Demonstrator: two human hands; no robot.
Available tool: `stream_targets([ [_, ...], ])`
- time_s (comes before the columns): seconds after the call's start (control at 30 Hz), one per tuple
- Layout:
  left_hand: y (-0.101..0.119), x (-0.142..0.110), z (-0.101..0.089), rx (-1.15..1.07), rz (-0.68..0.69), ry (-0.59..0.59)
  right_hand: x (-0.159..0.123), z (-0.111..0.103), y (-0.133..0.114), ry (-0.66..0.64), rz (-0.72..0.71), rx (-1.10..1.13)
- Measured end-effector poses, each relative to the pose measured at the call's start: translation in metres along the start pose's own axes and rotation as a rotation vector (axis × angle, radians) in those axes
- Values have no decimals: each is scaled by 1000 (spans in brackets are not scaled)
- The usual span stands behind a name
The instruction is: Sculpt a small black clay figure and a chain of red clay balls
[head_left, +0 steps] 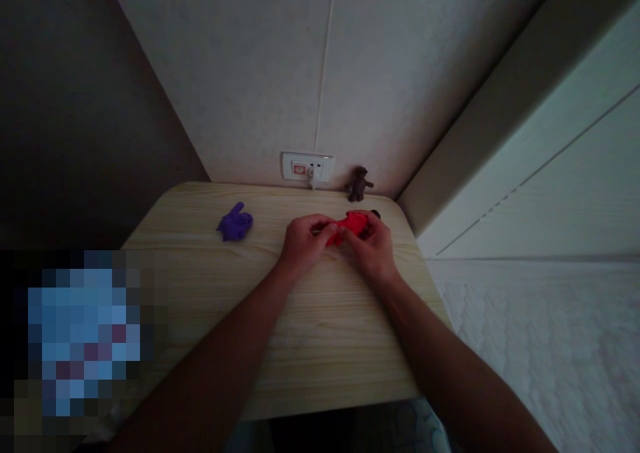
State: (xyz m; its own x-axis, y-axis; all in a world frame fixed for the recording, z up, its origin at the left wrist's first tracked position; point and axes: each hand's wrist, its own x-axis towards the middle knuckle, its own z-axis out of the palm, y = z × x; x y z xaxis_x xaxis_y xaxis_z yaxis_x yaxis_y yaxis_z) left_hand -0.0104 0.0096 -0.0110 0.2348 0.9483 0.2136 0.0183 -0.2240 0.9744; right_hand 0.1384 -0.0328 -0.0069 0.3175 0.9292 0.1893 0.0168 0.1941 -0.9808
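Note:
Both hands meet over the back right part of a wooden table. A soft red piece (pixel 355 223), like clay or cloth, is between them; its exact kind is hard to make out. My left hand (pixel 306 241) pinches its left end with thumb and fingers. My right hand (pixel 375 247) closes round its right side, thumb on top. A small dark thing (pixel 375 213) shows just behind my right fingers, mostly hidden. Beyond the hands, a small brown figure (pixel 358 185) with head, arms and legs stands upright near the wall.
A crumpled purple piece (pixel 235 223) with one part sticking up lies on the left of the pale wooden table (pixel 320 346). A wall socket (pixel 307 167) with a plug sits just above the back edge. A pale panel (pixel 540 166) rises on the right, beside white quilted bedding (pixel 545 346).

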Motion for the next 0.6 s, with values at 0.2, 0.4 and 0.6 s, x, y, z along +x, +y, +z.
stream_targets([
  [0.2,3,-4,4,136,47,-20,0,3,2,34,-17,-21],
  [0.4,0,-1,5,44,-5,-26,-1,4,1,34,-29,-41],
  [0.6,0,3,3,-167,-92,-58,-1,3,-2,-3,-70,4],
])
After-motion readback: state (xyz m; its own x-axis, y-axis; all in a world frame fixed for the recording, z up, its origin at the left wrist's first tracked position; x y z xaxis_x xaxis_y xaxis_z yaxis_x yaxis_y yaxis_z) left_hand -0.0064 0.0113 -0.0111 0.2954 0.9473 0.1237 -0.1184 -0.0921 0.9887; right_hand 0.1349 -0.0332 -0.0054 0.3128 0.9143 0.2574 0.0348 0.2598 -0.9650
